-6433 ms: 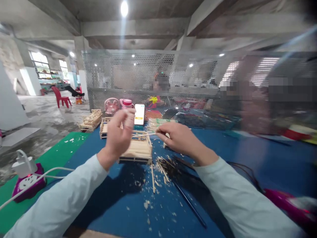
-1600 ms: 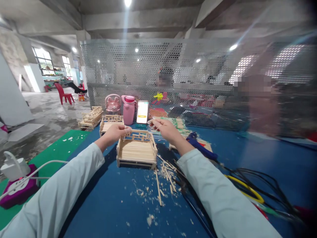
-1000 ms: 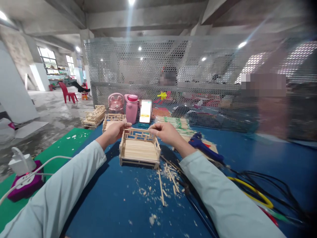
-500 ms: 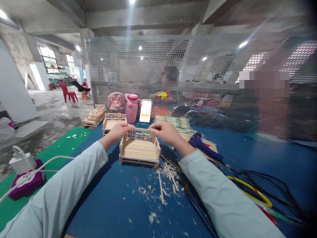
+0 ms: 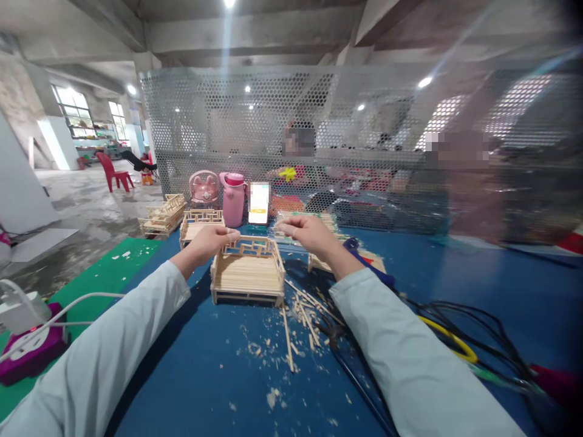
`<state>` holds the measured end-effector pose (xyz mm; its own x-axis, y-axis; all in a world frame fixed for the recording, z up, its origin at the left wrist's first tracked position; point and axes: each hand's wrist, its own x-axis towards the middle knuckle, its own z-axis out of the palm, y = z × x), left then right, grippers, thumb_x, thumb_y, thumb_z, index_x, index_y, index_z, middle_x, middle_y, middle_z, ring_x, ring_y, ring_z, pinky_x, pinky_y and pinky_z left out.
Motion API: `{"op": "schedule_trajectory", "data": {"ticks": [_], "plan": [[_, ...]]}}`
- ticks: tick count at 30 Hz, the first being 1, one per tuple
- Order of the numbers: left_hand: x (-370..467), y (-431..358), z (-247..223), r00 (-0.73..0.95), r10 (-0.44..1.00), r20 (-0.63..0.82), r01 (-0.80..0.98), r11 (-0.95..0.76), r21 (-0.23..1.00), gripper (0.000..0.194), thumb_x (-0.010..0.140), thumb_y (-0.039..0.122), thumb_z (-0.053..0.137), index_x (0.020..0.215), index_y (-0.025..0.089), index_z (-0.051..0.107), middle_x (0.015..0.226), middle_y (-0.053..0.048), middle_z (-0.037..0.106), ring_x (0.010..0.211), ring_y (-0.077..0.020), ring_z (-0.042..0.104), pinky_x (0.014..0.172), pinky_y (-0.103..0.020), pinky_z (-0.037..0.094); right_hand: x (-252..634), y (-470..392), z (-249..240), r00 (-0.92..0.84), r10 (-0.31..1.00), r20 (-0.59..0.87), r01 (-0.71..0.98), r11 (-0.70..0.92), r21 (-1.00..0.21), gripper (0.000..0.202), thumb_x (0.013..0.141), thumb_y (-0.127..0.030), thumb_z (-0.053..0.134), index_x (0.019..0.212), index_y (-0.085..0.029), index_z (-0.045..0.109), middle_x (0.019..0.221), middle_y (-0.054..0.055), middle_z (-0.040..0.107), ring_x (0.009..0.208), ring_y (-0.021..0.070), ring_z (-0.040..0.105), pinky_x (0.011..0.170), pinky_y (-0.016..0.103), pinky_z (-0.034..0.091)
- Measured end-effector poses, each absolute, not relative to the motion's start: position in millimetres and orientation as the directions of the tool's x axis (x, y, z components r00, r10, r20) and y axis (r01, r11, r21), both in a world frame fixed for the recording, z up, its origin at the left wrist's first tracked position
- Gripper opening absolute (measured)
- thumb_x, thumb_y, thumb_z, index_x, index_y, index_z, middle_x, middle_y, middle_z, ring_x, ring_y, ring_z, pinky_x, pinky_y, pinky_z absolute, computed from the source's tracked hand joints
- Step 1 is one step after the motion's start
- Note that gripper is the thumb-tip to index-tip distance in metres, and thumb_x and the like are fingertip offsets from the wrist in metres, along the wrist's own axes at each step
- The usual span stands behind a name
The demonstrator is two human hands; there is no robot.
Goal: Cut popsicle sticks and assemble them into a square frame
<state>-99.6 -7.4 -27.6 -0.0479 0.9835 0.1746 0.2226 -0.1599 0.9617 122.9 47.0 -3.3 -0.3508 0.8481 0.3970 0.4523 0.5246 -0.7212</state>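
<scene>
A miniature bench [image 5: 248,276] made of thin wooden sticks stands on the blue tabletop, its openwork back rail on the far side. My left hand [image 5: 209,244] pinches the left end of that rail between thumb and fingers. Just beyond the right end, my right hand [image 5: 310,235] hovers apart from the bench with thumb and fingertips pressed together. Whatever is between those fingertips is too small to make out. Under and behind my right wrist lie a blue glue gun [image 5: 387,279], partly hidden, and a stick piece [image 5: 319,264].
Two more stick models [image 5: 204,220] [image 5: 164,215], a pink bottle [image 5: 234,203] and a lit phone [image 5: 259,203] stand behind. Loose sticks [image 5: 288,340], scraps and pliers [image 5: 333,332] lie to the right. Black cables [image 5: 473,328] and a purple power strip [image 5: 34,346] flank the table. People sit beyond a perforated screen [image 5: 364,133].
My right hand has let go of the bench's back rail and moved off to the right. My left hand keeps its pinch. The whole view has shifted slightly.
</scene>
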Motion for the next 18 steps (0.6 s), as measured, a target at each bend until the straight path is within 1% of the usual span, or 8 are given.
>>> {"op": "schedule_trajectory", "data": {"ticks": [2, 4, 8, 9, 11, 14, 16, 18], "plan": [[-99, -7, -28, -0.053, 0.983, 0.173, 0.221, -0.158, 0.962, 0.018, 0.065, 0.032, 0.067, 0.061, 0.014, 0.068, 0.057, -0.001, 0.062, 0.055, -0.0113, 0.048, 0.060, -0.025, 0.035, 118, 44, -5, -0.429, 0.827, 0.365, 0.482, 0.551, -0.682, 0.021, 0.068, -0.032, 0.059, 0.073, -0.014, 0.069, 0.069, 0.003, 0.066, 0.062, 0.0127, 0.053, 0.062, 0.027, 0.042], [-100, -7, -30, -0.049, 0.983, 0.175, 0.220, -0.161, 0.962, 0.020, 0.064, 0.034, 0.067, 0.062, 0.014, 0.068, 0.057, -0.001, 0.062, 0.054, -0.0115, 0.048, 0.059, -0.025, 0.035, 111, 41, -8, -0.478, 0.810, 0.341, 0.502, 0.570, -0.651, 0.019, 0.069, -0.029, 0.057, 0.072, -0.014, 0.069, 0.067, 0.002, 0.065, 0.061, 0.0130, 0.053, 0.061, 0.026, 0.041], [-101, -4, -34, -0.031, 0.983, 0.180, 0.201, -0.170, 0.965, 0.024, 0.063, 0.037, 0.069, 0.062, 0.013, 0.067, 0.056, 0.000, 0.061, 0.053, -0.0111, 0.049, 0.057, -0.025, 0.036, 103, 38, -13, -0.475, 0.801, 0.365, 0.557, 0.595, -0.580, 0.020, 0.070, -0.026, 0.053, 0.068, -0.013, 0.068, 0.061, 0.001, 0.061, 0.058, 0.0125, 0.051, 0.056, 0.025, 0.038], [-101, -3, -35, -0.031, 0.984, 0.177, 0.161, -0.170, 0.972, 0.025, 0.063, 0.038, 0.069, 0.064, 0.013, 0.067, 0.057, -0.001, 0.061, 0.054, -0.0114, 0.050, 0.057, -0.025, 0.037, 103, 38, -14, -0.475, 0.798, 0.371, 0.564, 0.600, -0.568, 0.020, 0.070, -0.026, 0.053, 0.068, -0.013, 0.068, 0.060, 0.001, 0.061, 0.057, 0.0125, 0.050, 0.056, 0.025, 0.038], [-104, 0, -36, -0.053, 0.990, 0.129, 0.000, -0.129, 0.992, 0.029, 0.067, 0.042, 0.067, 0.072, 0.013, 0.066, 0.061, -0.001, 0.063, 0.057, -0.0123, 0.054, 0.058, -0.024, 0.040, 103, 38, -13, -0.484, 0.790, 0.377, 0.569, 0.611, -0.550, 0.021, 0.071, -0.026, 0.051, 0.068, -0.014, 0.067, 0.062, 0.002, 0.062, 0.059, 0.0128, 0.051, 0.057, 0.025, 0.038], [-110, 4, -38, -0.087, 0.996, -0.028, -0.285, 0.002, 0.958, 0.036, 0.076, 0.048, 0.055, 0.082, 0.014, 0.064, 0.068, -0.003, 0.065, 0.059, -0.0131, 0.059, 0.056, -0.024, 0.043, 104, 37, -11, -0.490, 0.788, 0.374, 0.580, 0.615, -0.535, 0.021, 0.071, -0.028, 0.051, 0.069, -0.014, 0.067, 0.064, 0.002, 0.062, 0.060, 0.0134, 0.052, 0.058, 0.026, 0.038], [-114, 6, -41, -0.092, 0.992, -0.085, -0.369, 0.045, 0.928, 0.040, 0.080, 0.050, 0.047, 0.080, 0.014, 0.064, 0.069, -0.005, 0.065, 0.058, -0.0128, 0.059, 0.054, -0.023, 0.043, 104, 36, -10, -0.486, 0.794, 0.364, 0.594, 0.606, -0.529, 0.022, 0.072, -0.030, 0.051, 0.068, -0.015, 0.066, 0.063, 0.002, 0.062, 0.059, 0.0136, 0.051, 0.058, 0.026, 0.038], [-116, 8, -44, -0.096, 0.994, -0.059, -0.388, 0.018, 0.921, 0.042, 0.081, 0.050, 0.045, 0.077, 0.013, 0.064, 0.069, -0.006, 0.066, 0.058, -0.0125, 0.059, 0.055, -0.023, 0.043, 104, 36, -9, -0.486, 0.796, 0.362, 0.602, 0.605, -0.522, 0.023, 0.072, -0.032, 0.051, 0.067, -0.015, 0.065, 0.062, 0.002, 0.061, 0.059, 0.0137, 0.050, 0.057, 0.026, 0.037]]}}
